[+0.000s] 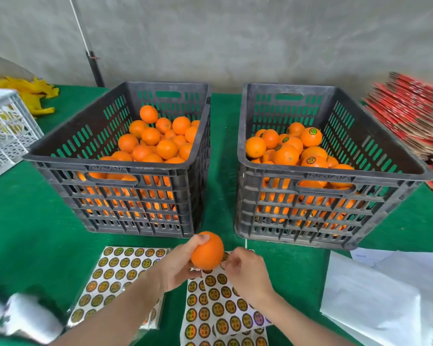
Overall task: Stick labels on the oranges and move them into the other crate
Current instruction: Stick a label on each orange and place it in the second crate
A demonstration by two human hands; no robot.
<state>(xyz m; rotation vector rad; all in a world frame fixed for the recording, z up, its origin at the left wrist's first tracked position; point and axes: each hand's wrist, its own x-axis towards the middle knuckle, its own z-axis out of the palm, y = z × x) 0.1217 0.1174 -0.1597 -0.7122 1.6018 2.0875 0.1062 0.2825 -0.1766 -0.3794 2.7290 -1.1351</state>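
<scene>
My left hand (179,264) grips an unlabelled orange (208,250) above the near table edge, in front of the gap between two dark crates. My right hand (245,270) is beside the orange with curled fingers pinching a round label (223,264) at the fruit's right side. The left crate (115,168) holds plain oranges (158,138). The right crate (335,176) holds oranges with round labels (310,143). Two sheets of round gold labels lie under my hands, one sheet (115,278) on the left and another sheet (223,313) in the middle.
Green cloth (23,221) covers the table. A white lattice crate (5,131) and yellow material (33,93) sit far left. Red flat cartons (410,116) are stacked at the right. White paper (390,295) lies near right. A dark pole (95,68) leans on the wall.
</scene>
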